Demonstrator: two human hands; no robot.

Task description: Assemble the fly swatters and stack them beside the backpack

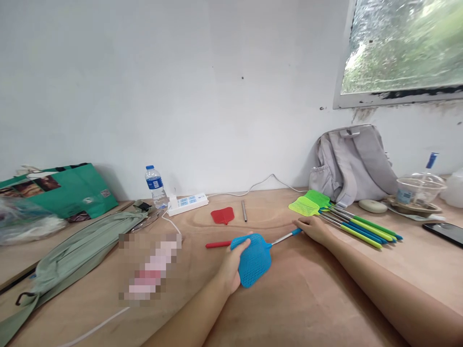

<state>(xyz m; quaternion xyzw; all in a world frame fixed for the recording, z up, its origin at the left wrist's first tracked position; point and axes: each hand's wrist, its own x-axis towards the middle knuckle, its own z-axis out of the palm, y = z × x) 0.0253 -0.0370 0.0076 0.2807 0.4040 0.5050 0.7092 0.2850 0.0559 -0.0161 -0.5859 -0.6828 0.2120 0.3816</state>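
Note:
My left hand (231, 266) grips the blue mesh head of a fly swatter (255, 260) lying on the wooden table (296, 308). My right hand (314, 227) is closed on the blue handle end of the same swatter, its thin metal rod stretched between both hands. Behind my left hand lie a loose red swatter head (223, 215), a red handle piece (217, 244) and a short metal rod (244, 211). Just right of my right hand rests a bundle of green and yellow-green swatters (340, 217) with green and blue handles.
At the back wall stand a water bottle (155, 185), a white power strip (188, 204) and a grey backpack (352, 164). A green bag (61, 190) and grey-green cloth bag (79, 246) lie left. Far right: a plastic cup (415, 190) and a phone (446, 232).

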